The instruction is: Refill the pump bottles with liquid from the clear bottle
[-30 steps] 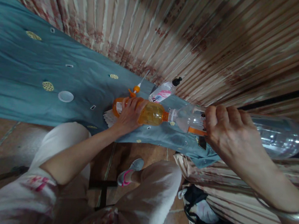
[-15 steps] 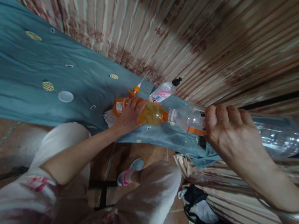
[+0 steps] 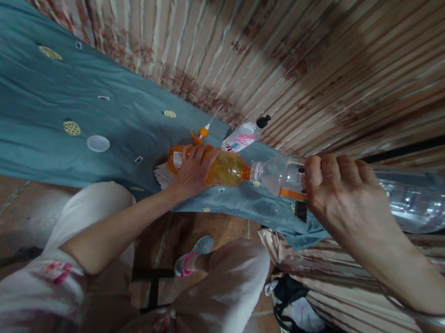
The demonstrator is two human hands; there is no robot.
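The scene is dim and warm-toned, with a broad soft shadow across the striped curtain (image 3: pixel 303 51) at upper right. Small glare spots glint on the clear plastic bottle (image 3: pixel 418 200). Strong fisheye distortion bends the edges, and the corners look soft and slightly smeared.

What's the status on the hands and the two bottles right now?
Left hand grips the orange bottle. Right hand holds the clear bottle tipped, mouth to mouth. White cap lies apart on the teal cloth.
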